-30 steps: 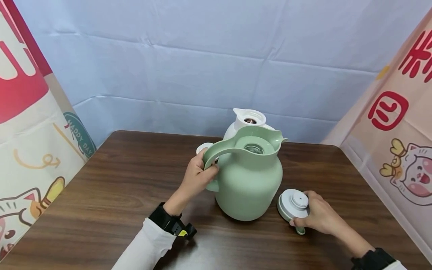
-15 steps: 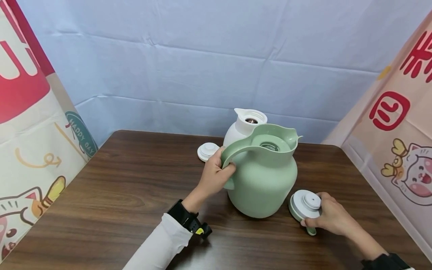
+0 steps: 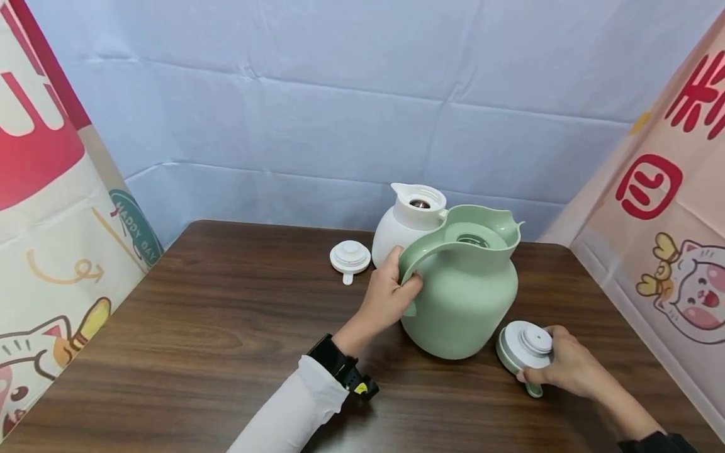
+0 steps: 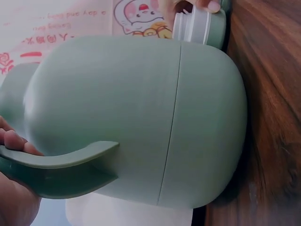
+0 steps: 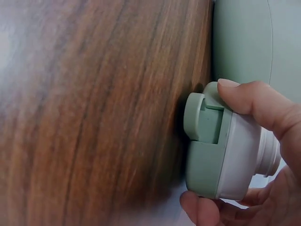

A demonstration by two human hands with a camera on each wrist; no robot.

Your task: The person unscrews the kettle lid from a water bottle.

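Observation:
A large green thermos jug (image 3: 460, 302) stands with its top uncovered, its spout toward the right. My left hand (image 3: 387, 292) grips the jug's handle (image 4: 70, 162) from the left side. At the right, my right hand (image 3: 572, 365) holds a green and white lid (image 3: 527, 346) by its edges. The lid lies upside down, white plug side up, its green tab toward the near side. In the right wrist view, the thumb and fingers clasp opposite sides of the lid (image 5: 221, 146), close to the tabletop.
Behind the green jug stands a smaller white jug (image 3: 391, 229), its top uncovered and partly hidden. A white lid (image 3: 349, 257) lies left of it on the brown wooden table (image 3: 226, 327). A pale blue cloth (image 3: 283, 126) hangs behind, with printed cloths (image 3: 668, 264) at both sides.
The green jug has moved right and slightly back in my left hand, uncovering the white lid and more of the white jug. My right hand and its lid have shifted a little right.

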